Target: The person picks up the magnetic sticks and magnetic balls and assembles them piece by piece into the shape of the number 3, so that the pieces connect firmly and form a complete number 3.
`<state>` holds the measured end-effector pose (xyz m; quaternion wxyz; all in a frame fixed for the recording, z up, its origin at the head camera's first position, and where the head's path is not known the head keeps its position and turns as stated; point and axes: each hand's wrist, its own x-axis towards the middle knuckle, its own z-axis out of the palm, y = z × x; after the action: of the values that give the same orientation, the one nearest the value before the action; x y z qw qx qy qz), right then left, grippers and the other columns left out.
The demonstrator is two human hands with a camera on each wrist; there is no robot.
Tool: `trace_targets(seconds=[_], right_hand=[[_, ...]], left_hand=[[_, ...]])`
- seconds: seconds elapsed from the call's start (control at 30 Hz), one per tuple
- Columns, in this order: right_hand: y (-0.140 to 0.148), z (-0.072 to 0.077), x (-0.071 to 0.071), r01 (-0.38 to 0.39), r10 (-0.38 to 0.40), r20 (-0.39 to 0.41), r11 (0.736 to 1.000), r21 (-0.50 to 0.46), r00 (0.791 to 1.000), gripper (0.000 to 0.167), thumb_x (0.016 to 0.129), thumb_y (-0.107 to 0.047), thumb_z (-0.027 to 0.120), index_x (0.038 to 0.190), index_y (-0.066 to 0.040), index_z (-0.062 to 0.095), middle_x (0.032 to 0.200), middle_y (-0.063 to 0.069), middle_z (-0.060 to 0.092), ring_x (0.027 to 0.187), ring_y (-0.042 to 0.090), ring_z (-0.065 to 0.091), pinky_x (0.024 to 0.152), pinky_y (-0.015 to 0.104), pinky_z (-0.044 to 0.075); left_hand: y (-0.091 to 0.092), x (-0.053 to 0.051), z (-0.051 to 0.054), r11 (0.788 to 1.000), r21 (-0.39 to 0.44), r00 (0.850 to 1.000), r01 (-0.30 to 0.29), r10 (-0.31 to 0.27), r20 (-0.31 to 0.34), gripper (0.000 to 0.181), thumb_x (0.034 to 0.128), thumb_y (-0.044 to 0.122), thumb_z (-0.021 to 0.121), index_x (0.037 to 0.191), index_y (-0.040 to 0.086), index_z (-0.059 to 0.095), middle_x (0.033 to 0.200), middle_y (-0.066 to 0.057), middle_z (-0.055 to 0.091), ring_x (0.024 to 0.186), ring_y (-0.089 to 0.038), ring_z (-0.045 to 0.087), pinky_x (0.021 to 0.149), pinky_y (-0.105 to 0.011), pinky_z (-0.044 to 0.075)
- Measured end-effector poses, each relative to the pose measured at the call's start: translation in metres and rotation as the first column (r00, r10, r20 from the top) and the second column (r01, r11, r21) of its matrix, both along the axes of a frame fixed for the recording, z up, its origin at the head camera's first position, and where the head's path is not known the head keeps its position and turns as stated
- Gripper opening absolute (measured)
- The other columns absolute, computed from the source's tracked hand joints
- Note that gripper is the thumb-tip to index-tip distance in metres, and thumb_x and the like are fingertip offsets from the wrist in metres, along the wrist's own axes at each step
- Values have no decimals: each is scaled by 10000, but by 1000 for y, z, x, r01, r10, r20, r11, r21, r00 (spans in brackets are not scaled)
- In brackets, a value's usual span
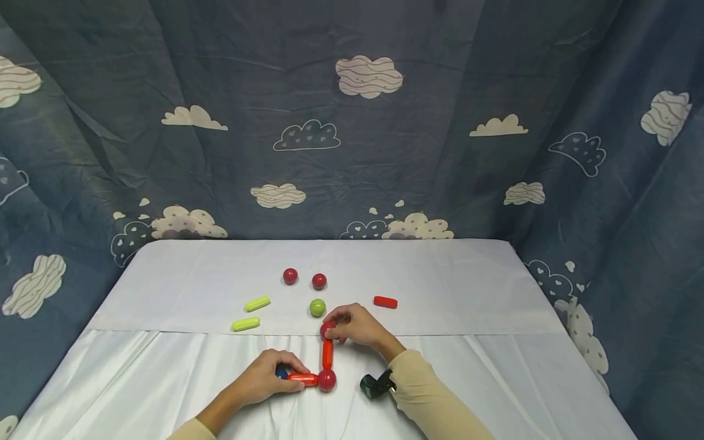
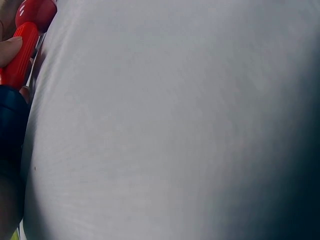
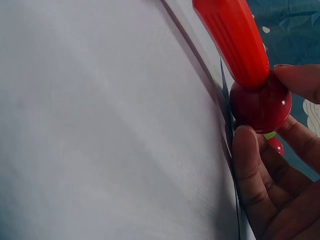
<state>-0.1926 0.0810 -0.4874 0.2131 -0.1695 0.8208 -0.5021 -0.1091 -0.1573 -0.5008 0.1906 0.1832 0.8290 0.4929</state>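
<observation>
On the white cloth, two red rods and two red balls make an L. My left hand [image 1: 263, 380] pinches the nearer red rod [image 1: 305, 380] between thumb and fingers. A blue ball [image 1: 282, 371], partly covered by that hand, sits at the rod's left end. At its right end is the corner ball [image 1: 327, 381]. From there the second red rod [image 1: 327, 354] runs away from me to the far red ball [image 1: 327, 330]. My right hand [image 1: 360, 327] grips this far ball; the right wrist view shows thumb and fingers around the ball [image 3: 262, 106], which touches the rod [image 3: 234, 42].
Beyond the hands lie a green ball [image 1: 317, 307] and two loose red balls, one at left [image 1: 290, 276] and one at right [image 1: 319, 281]. Two yellow-green rods [image 1: 245, 324] lie left, a red rod [image 1: 385, 302] right. A patterned dark curtain [image 1: 407, 171] hangs behind the table.
</observation>
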Motion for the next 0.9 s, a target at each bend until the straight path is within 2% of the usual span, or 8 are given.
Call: trace_targets(seconds=[0.37, 0.67, 0.9], right_hand=[[0, 2, 2, 10, -10, 6, 1000, -9, 1000, 248, 814, -144, 759, 1042, -61, 709, 866, 8, 669, 624, 131, 553, 588, 271, 472], [0, 2, 3, 27, -27, 11, 1000, 1, 1000, 255, 811, -135, 763, 1048, -54, 709, 857, 12, 670, 620, 129, 546, 583, 263, 467], [3, 0, -1, 11, -10, 16, 1000, -18, 1000, 280, 812, -134, 762, 1070, -48, 697, 878, 11, 671, 629, 137, 583, 594, 266, 500]], left_hand=[[1, 1, 2, 1000, 19, 999, -16, 16, 37, 189, 804, 218, 785, 977, 157, 739, 985, 53, 682, 888, -123, 534, 803, -282, 419], [1, 1, 4, 1000, 9, 1000, -14, 14, 21, 190, 799, 229, 788, 967, 154, 739, 966, 52, 682, 878, -124, 538, 791, -267, 420], [1, 1, 3, 1000, 15, 1000, -10, 10, 20, 179, 802, 222, 787, 963, 159, 741, 959, 61, 683, 873, -113, 538, 790, -264, 420]])
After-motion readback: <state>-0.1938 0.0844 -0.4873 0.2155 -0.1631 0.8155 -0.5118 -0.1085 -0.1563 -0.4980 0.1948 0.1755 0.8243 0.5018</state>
